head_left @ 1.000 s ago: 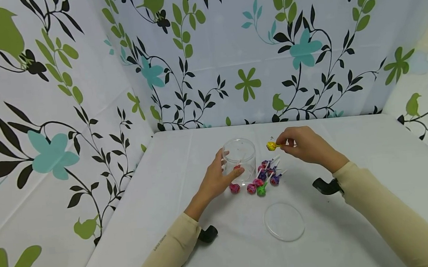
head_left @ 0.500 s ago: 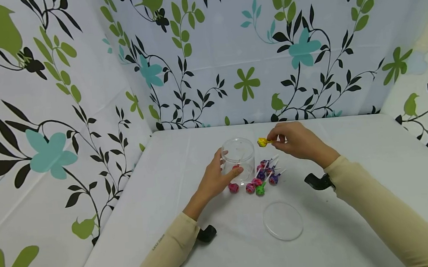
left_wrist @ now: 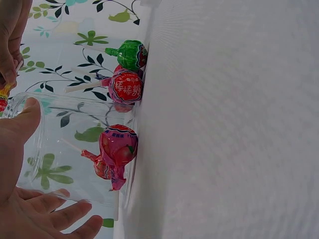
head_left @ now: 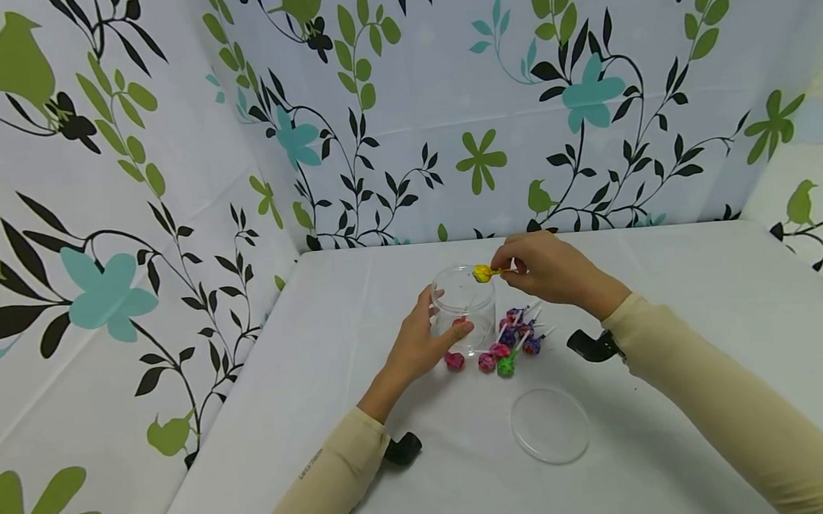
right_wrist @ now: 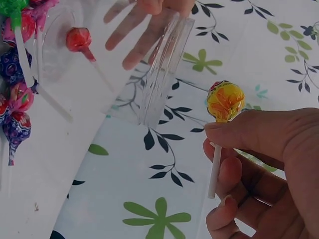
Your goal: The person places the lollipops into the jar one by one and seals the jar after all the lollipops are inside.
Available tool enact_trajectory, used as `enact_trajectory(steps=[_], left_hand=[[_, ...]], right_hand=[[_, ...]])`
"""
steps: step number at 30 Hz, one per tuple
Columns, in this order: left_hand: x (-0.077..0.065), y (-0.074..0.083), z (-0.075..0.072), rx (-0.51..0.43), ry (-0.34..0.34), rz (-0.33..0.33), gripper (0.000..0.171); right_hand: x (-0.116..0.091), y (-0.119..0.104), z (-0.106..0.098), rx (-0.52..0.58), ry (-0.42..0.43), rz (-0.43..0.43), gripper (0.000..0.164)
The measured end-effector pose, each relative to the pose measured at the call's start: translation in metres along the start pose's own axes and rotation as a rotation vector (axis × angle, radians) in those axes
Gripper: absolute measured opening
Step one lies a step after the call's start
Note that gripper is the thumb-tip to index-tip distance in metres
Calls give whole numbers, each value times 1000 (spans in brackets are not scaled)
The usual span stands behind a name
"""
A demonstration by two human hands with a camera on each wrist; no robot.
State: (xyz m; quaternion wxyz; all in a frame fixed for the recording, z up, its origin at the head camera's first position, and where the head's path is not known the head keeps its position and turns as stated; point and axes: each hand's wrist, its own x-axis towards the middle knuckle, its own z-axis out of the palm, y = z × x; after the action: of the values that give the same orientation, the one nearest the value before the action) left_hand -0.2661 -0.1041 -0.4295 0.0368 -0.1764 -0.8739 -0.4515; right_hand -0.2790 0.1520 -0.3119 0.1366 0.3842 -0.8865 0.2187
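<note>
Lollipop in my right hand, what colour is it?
Mostly yellow wrapper, clearest in the right wrist view.

At four o'clock, my right hand (right_wrist: 269,159) pinches the white stick of a yellow lollipop (right_wrist: 227,102), its candy end up, apart from the clear jar (right_wrist: 166,67) at eleven. Beyond that, a red lollipop (right_wrist: 79,40) shows. My left hand (right_wrist: 147,37) is at twelve, a lollipop pile (right_wrist: 17,64) at ten, a green printed flower (right_wrist: 158,219) at six.

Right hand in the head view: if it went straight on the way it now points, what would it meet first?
The right hand would likely meet the clear jar first, led by the yellow lollipop it pinches; depth is unclear, so they might pass above it instead.
</note>
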Motion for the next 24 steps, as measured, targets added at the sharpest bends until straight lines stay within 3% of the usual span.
enact_trajectory(steps=[7,24], left_hand=[[0,-1,0,-35,-7,28,97],[0,-2,-1,-23,-6,12,99]], right_hand=[[9,-7,6,-16,-19,-5,15],[29,-12,23,-22,-100,30,16]])
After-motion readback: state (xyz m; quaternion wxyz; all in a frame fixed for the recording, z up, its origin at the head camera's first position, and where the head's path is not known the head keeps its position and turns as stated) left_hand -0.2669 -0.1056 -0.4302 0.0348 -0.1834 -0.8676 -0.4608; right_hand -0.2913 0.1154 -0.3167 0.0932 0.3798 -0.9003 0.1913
